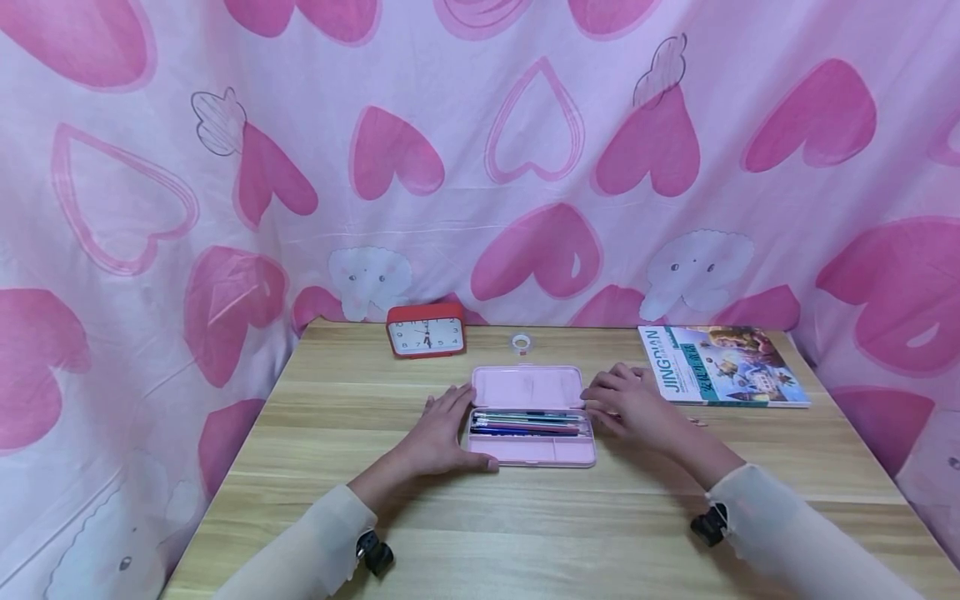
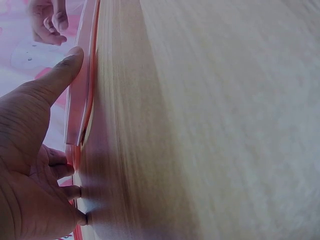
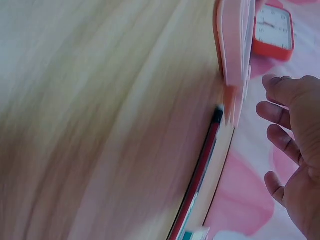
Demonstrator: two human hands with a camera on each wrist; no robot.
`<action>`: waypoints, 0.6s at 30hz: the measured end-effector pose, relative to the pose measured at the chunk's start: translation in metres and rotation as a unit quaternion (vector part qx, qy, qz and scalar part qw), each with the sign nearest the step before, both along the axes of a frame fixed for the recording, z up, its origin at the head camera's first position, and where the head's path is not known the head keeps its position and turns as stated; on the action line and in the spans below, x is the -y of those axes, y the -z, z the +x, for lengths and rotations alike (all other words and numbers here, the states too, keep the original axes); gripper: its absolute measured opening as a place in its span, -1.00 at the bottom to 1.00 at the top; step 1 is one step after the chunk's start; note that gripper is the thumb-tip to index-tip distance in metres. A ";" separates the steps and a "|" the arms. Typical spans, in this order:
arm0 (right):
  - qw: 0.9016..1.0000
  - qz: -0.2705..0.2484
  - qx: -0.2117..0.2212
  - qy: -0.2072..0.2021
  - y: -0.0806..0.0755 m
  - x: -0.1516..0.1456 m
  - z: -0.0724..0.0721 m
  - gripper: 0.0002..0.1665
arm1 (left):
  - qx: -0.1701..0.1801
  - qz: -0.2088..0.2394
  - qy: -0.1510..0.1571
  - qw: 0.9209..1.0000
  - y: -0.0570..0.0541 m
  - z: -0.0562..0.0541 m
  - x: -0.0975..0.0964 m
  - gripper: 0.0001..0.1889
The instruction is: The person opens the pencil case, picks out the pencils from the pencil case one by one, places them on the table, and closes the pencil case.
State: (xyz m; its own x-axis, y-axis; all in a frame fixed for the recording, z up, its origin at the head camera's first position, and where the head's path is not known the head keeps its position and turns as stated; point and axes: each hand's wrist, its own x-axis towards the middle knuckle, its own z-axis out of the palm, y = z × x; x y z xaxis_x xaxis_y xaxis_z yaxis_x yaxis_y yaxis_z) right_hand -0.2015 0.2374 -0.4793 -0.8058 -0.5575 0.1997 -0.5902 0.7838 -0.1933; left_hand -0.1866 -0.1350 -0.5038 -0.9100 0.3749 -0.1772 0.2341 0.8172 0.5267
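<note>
A pink pencil case [image 1: 573, 452] lies on the table with its lid [image 1: 527, 387] tipped back. Several pencils and pens [image 1: 528, 423] fill its rear compartment. My left hand [image 1: 437, 437] spans the case's left end, fingers fairly straight beside the lid, thumb resting at the front edge. Beside the right end is my right hand [image 1: 628, 402]; the right wrist view shows its spread, slightly bent fingers [image 3: 280, 116] holding nothing. Below them in that view lies a dark red and black pencil-like stick [image 3: 200, 175], mostly hidden by my right arm in the head view.
A red alarm clock [image 1: 426, 331] stands at the back left. A small roll of clear tape [image 1: 521, 342] lies behind the case. A magazine [image 1: 723, 367] lies at the back right. Pink heart-print cloth [image 1: 465, 167] hangs around the wooden table [image 1: 480, 533].
</note>
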 end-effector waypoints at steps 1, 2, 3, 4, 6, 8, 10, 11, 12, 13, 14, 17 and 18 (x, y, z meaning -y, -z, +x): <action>1.000 0.001 -0.003 -0.007 0.001 0.003 0.000 -0.69 | 0.000 0.000 0.000 1.000 0.000 0.000 0.000 0.43; 1.000 0.001 -0.004 -0.012 0.001 0.006 0.001 -0.69 | -0.001 0.000 0.000 1.000 0.001 0.000 0.000 0.43; 1.000 0.002 -0.005 -0.018 0.001 0.009 0.001 -0.70 | -0.001 -0.001 0.000 1.000 0.001 0.000 0.000 0.43; 1.000 0.002 -0.001 -0.022 0.002 0.012 0.002 -0.70 | -0.002 -0.001 0.000 1.000 0.001 0.000 0.000 0.44; 0.999 0.004 0.011 -0.030 0.003 0.017 0.002 -0.70 | -0.003 0.000 0.000 1.000 0.002 -0.001 0.001 0.44; 0.999 0.011 0.024 -0.034 0.005 0.022 0.002 -0.69 | -0.002 0.000 0.000 1.000 0.001 -0.001 0.001 0.44; 0.998 0.016 0.039 -0.035 0.006 0.027 0.003 -0.68 | -0.001 0.001 0.000 1.000 0.001 -0.001 0.001 0.44; 0.998 0.017 0.043 -0.036 0.007 0.030 0.003 -0.67 | -0.001 0.002 0.000 1.000 0.001 0.000 0.001 0.44; 0.998 0.020 0.046 -0.036 0.008 0.032 0.003 -0.66 | -0.001 0.002 0.000 1.000 0.001 0.000 0.001 0.44; 0.998 0.022 0.048 -0.036 0.009 0.034 0.003 -0.65 | 0.000 0.002 0.000 1.000 0.001 0.000 0.001 0.44; 0.998 0.022 0.050 -0.036 0.009 0.036 0.004 -0.65 | 0.000 0.003 0.000 1.000 0.001 0.000 0.001 0.44; 0.998 0.024 0.050 -0.036 0.010 0.039 0.006 -0.65 | -0.001 0.003 0.000 1.000 0.001 0.000 0.001 0.44; 0.998 0.024 0.049 -0.036 0.010 0.040 0.007 -0.65 | -0.001 0.003 0.000 1.000 0.001 0.000 0.001 0.44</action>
